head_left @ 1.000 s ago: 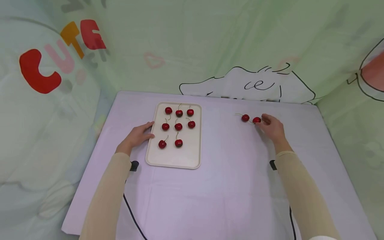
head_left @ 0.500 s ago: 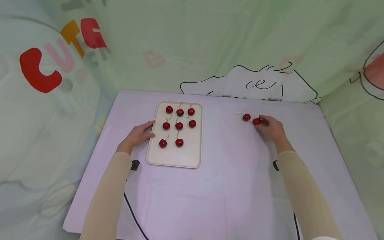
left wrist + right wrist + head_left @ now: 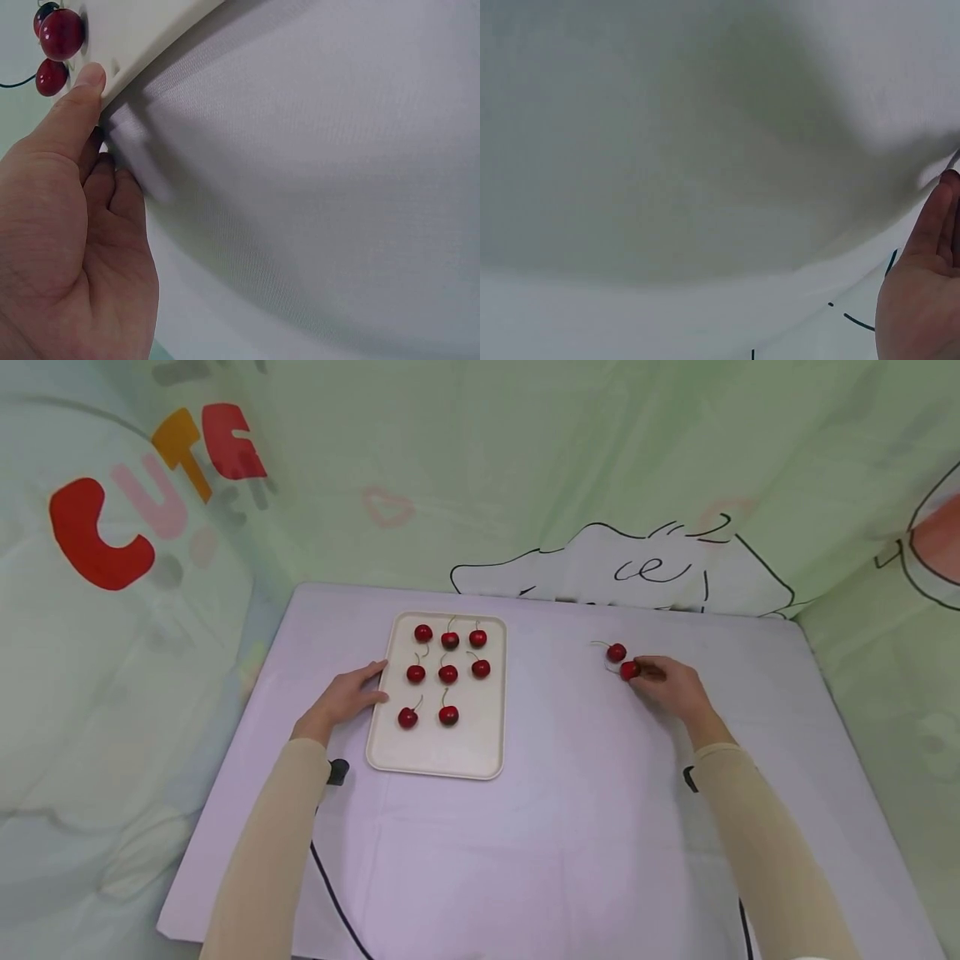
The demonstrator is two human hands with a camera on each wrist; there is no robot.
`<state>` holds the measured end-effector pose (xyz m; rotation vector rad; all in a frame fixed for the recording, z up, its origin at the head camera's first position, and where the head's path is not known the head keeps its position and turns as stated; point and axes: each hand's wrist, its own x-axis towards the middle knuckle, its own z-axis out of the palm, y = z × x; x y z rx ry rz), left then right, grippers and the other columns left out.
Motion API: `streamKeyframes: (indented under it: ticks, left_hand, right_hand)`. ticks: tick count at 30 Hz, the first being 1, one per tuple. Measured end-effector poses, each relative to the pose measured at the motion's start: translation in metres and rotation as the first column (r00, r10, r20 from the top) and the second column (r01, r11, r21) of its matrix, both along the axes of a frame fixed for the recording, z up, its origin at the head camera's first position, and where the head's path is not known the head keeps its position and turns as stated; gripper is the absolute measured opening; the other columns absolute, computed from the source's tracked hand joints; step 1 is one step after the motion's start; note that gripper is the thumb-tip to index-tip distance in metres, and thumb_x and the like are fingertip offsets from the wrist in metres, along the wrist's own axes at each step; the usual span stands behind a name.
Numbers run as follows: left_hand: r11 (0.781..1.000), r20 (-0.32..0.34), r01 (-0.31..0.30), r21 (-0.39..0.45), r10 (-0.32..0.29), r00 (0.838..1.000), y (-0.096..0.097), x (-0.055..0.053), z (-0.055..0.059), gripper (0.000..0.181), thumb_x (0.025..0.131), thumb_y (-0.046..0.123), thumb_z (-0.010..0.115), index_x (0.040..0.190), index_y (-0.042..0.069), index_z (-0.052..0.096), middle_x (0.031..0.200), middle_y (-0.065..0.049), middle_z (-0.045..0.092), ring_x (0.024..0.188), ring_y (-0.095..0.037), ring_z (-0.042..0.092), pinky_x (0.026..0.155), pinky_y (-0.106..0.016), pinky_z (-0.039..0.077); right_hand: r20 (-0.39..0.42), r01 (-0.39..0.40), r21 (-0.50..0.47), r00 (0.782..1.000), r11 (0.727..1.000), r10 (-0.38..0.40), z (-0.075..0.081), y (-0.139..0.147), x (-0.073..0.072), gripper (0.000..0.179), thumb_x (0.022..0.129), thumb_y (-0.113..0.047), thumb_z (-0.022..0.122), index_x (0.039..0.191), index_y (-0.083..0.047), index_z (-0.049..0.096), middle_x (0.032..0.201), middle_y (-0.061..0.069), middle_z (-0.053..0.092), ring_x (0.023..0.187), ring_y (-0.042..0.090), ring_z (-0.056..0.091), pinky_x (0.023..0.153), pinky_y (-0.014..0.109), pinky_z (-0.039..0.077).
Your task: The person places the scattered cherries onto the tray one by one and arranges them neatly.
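Observation:
A cream rectangular tray (image 3: 427, 760) lies on the left half of the table, with several dark red stemmed cherries (image 3: 447, 674) in rows on it. At its left edge is my left hand (image 3: 343, 697); in the left wrist view the thumb (image 3: 81, 94) lies over the rim and the other fingers are at the edge below. My right hand (image 3: 673, 687) pinches a cherry (image 3: 629, 671) between thumb and fingertips, close to the table. Just beyond it another cherry (image 3: 616, 652) lies with its stem to the left. In the right wrist view the held cherry is out of sight.
A pale lilac cloth covers the table (image 3: 555, 827). Printed curtains (image 3: 525, 468) hang behind and at both sides. A black cable (image 3: 330, 885) runs down from the left wrist, and another cable (image 3: 746, 927) from the right.
My right hand has taken hold of the nearer cherry and brought it a little left and towards me. The other cherry and the left hand on the tray stay put.

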<state>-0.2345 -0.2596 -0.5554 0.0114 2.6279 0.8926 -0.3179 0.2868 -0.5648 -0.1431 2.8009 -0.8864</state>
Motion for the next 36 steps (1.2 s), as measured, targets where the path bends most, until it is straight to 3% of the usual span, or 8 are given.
streamKeyframes:
  ticks: [7,13,16,20,25,29,36]
  left_hand:
    - [1.0,-0.002,-0.005,0.005,0.005,1.0,0.0,0.0,-0.001,0.068,0.088,0.036,0.059,0.147,0.024,0.025,0.153,-0.007,0.023,0.141,-0.027,0.018,0.116,-0.044,0.021]
    - [1.0,0.016,-0.013,0.006,0.012,1.0,0.001,0.0,0.0,0.069,0.088,0.037,0.059,0.147,0.024,0.024,0.153,-0.007,0.021,0.142,-0.028,0.017,0.116,-0.046,0.02]
    - [1.0,0.021,-0.017,0.01,0.017,1.0,0.001,0.001,0.0,0.07,0.088,0.038,0.059,0.147,0.025,0.024,0.153,-0.006,0.021,0.142,-0.027,0.016,0.116,-0.045,0.02]
    - [1.0,0.012,-0.011,0.01,0.011,1.0,0.0,0.001,0.001,0.069,0.088,0.038,0.058,0.147,0.025,0.024,0.153,-0.006,0.021,0.142,-0.026,0.016,0.116,-0.044,0.02]
    - [1.0,0.007,-0.01,0.006,0.01,1.0,0.002,0.0,0.003,0.069,0.089,0.037,0.059,0.147,0.024,0.024,0.153,-0.007,0.022,0.142,-0.028,0.017,0.116,-0.045,0.02]
    - [1.0,0.02,-0.018,0.014,0.018,1.0,0.004,0.001,0.005,0.069,0.089,0.036,0.059,0.147,0.024,0.024,0.153,-0.007,0.021,0.142,-0.027,0.016,0.116,-0.045,0.02]
    - [1.0,0.019,-0.018,0.008,0.018,1.0,0.002,0.002,0.004,0.07,0.088,0.038,0.059,0.147,0.025,0.024,0.153,-0.006,0.021,0.142,-0.027,0.016,0.116,-0.044,0.02]
  right_hand:
    - [-0.015,0.014,-0.059,1.0,0.998,-0.015,-0.001,-0.004,0.003,0.058,0.087,-0.027,0.064,0.138,-0.009,0.041,0.133,0.018,0.048,0.116,0.034,0.05,0.1,0.05,0.042]
    - [-0.064,-0.027,-0.06,0.998,0.998,0.023,-0.003,-0.005,0.001,0.049,0.086,-0.025,0.065,0.129,-0.007,0.05,0.129,0.017,0.052,0.112,0.034,0.053,0.098,0.05,0.044]
    - [-0.052,0.007,-0.073,0.999,0.997,-0.01,-0.006,-0.007,0.003,0.05,0.084,-0.034,0.066,0.124,-0.007,0.052,0.12,0.015,0.056,0.106,0.03,0.055,0.094,0.047,0.047]
    - [-0.014,0.097,-0.126,0.995,0.987,-0.1,-0.008,-0.019,0.01,0.058,0.079,-0.047,0.067,0.12,-0.01,0.052,0.11,0.011,0.06,0.096,0.023,0.058,0.085,0.034,0.05]
    - [0.029,0.186,-0.212,0.983,0.959,-0.184,-0.001,-0.055,0.027,0.058,0.077,-0.048,0.069,0.118,-0.011,0.051,0.111,0.008,0.059,0.097,0.019,0.058,0.077,0.021,0.052]
    - [0.071,0.231,-0.262,0.973,0.937,-0.22,0.006,-0.093,0.045,0.055,0.077,-0.043,0.07,0.117,-0.011,0.051,0.111,0.008,0.06,0.099,0.019,0.057,0.079,0.024,0.052]
    - [0.092,0.194,-0.299,0.98,0.934,-0.174,0.01,-0.158,0.076,0.048,0.076,-0.041,0.072,0.109,-0.011,0.054,0.103,0.006,0.062,0.094,0.02,0.059,0.082,0.031,0.054]
